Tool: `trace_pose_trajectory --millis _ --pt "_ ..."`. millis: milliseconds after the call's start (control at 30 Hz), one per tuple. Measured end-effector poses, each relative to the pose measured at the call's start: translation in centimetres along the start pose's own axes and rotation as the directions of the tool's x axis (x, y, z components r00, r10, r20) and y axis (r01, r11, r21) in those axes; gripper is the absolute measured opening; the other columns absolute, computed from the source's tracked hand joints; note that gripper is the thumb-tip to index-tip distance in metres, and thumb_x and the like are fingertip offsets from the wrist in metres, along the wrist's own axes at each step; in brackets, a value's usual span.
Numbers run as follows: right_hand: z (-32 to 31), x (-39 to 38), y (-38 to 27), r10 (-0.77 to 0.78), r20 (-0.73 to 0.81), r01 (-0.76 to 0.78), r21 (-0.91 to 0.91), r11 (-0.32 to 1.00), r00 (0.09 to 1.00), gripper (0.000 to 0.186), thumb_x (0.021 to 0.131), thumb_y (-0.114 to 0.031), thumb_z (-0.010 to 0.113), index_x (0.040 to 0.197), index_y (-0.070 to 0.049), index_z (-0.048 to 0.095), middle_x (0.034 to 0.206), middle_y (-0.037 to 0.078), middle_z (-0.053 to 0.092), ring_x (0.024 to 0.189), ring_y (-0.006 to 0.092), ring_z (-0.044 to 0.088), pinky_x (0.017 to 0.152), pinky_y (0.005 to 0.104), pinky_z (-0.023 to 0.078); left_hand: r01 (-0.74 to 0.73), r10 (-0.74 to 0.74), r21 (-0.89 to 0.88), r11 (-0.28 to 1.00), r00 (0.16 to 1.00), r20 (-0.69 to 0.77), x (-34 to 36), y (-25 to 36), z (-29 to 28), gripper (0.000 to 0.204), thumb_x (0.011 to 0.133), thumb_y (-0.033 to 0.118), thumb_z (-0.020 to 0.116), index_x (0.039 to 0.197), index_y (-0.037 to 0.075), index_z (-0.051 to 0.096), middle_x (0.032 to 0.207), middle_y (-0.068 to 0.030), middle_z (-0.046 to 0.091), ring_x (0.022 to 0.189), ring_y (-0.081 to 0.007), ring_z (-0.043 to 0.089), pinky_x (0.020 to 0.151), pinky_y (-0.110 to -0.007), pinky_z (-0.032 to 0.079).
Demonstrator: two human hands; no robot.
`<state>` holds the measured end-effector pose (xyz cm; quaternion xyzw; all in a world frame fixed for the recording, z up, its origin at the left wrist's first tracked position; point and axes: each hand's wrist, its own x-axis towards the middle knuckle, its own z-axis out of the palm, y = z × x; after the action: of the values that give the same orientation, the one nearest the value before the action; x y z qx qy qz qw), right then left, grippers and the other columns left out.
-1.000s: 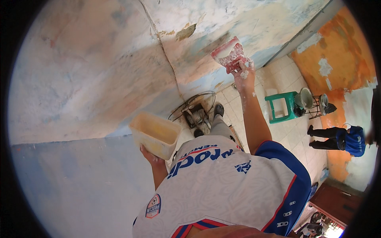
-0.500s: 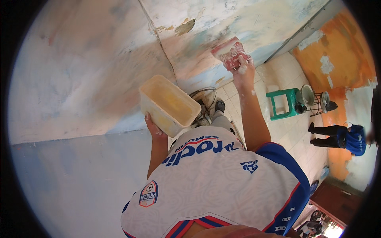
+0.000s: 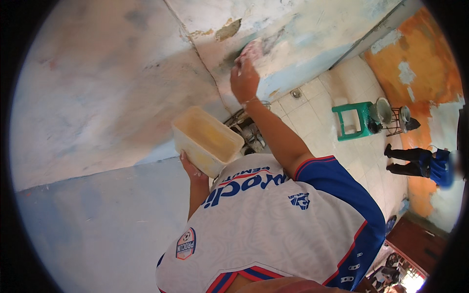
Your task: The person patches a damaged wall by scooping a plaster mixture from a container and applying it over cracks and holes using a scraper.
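My right hand (image 3: 245,82), smeared with white, is closed round a red putty spreader (image 3: 252,50). The spreader is blurred by motion and meets the painted wall (image 3: 146,73) just below and right of a chipped patch (image 3: 228,30). My left hand (image 3: 193,168) supports a rectangular pale plastic tub (image 3: 198,157) from its near left side. Its thumb shows on the outside; the other fingers are hidden beneath. Yellowish residue coats the inside of the tub, which I hold tilted in front of my body.
A crack (image 3: 201,57) runs down the wall. On the tiled floor (image 3: 312,119) at right stands a green plastic stool (image 3: 359,132), with a metal pot (image 3: 382,111) beside it. A person in blue (image 3: 435,167) stands farther right, near an orange, patchy wall (image 3: 415,58). Dark clutter (image 3: 251,136) lies behind the tub.
My right hand has swept left along the wall with the spreader, which now appears turned more edge-on. The tub has dropped slightly in the view, still in my left hand.
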<state>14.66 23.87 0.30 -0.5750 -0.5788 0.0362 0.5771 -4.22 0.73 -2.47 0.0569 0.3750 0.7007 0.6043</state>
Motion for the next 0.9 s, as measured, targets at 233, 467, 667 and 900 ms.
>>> trace_pose_trajectory --millis 233,467,667,900 --pt "-7.9 -6.4 -0.5 0.023 0.346 -0.07 0.127 0.989 0.938 0.037 0.092 -0.011 0.061 0.128 -0.003 0.055 0.108 0.02 0.069 0.09 0.0391 0.066 0.078 0.0462 0.053 -0.028 0.029 0.025 0.999 0.999 -0.022 0.7 0.0 0.1 0.055 0.1 0.042 0.046 0.144 0.009 0.042 0.136 -0.0136 0.055 0.124 -0.0335 0.056 0.104 -0.048 0.048" --pt "-17.5 1.4 -1.2 0.287 0.334 -0.439 0.639 0.631 0.898 0.015 0.102 -0.006 0.054 0.117 -0.006 0.052 0.097 0.006 0.064 0.077 0.0131 0.062 0.066 0.0265 0.051 0.019 -0.013 -0.094 0.995 0.998 0.067 1.1 -0.4 0.9 0.053 0.099 0.038 0.046 0.142 0.008 0.044 0.136 -0.0137 0.056 0.123 -0.0325 0.057 0.104 -0.048 0.049" --pt "-19.8 2.2 -4.6 0.372 0.682 -0.765 0.628 0.143 0.63 0.022 0.101 -0.005 0.054 0.123 -0.007 0.051 0.106 0.006 0.065 0.087 0.015 0.067 0.069 0.0303 0.058 -0.016 0.034 -0.08 0.997 0.972 0.232 2.1 -0.6 3.1 0.05 0.099 0.036 0.046 0.138 0.005 0.047 0.13 -0.0138 0.06 0.117 -0.0307 0.062 0.099 -0.045 0.053" --pt "-21.6 3.8 -7.1 0.017 0.637 -0.479 0.561 0.675 0.771 0.024 0.099 0.003 0.052 0.121 -0.005 0.046 0.103 0.007 0.062 0.084 0.0146 0.064 0.072 0.0289 0.054 -0.01 0.05 -0.152 0.988 0.964 0.259 1.9 -1.0 6.4 0.053 0.098 0.038 0.047 0.137 0.002 0.048 0.126 -0.0157 0.063 0.109 -0.0307 0.066 0.094 -0.045 0.057"
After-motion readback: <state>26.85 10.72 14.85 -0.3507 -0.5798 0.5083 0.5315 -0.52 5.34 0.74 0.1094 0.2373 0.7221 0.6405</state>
